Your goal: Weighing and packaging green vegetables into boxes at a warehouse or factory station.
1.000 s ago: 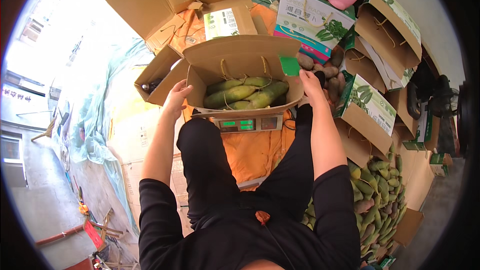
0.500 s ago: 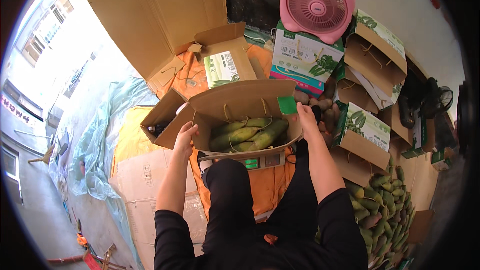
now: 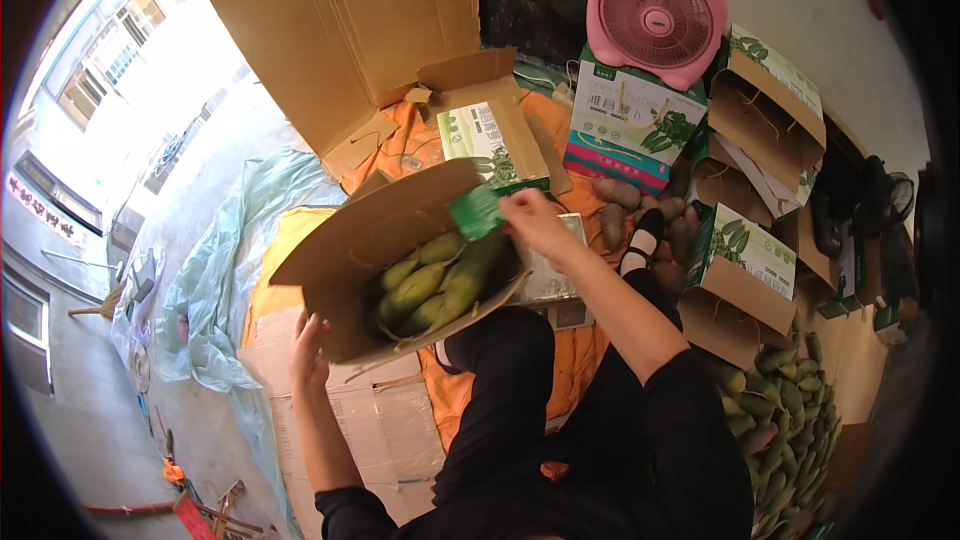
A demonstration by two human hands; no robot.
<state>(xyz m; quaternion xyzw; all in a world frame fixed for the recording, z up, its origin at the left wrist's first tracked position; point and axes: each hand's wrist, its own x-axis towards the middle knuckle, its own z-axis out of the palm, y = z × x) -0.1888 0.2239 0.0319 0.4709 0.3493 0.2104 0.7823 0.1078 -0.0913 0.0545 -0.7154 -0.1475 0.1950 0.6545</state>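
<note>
Nearby, pink fan [image 3: 657, 12] and cartons [image 3: 630, 120] flank the mango box [image 3: 375, 240].

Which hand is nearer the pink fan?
Right. The right hand grips the carton's far edge, below the pink fan; the left hand holds the carton's near bottom corner, farther away.

Daylight is pouring in from the left over a pale concrete floor [image 3: 200, 140]. An orange sheet [image 3: 400, 145] and a clear plastic sheet [image 3: 215, 270] are lying on it. A dark wall [image 3: 530, 0] is standing behind a pink fan [image 3: 655, 15].
</note>
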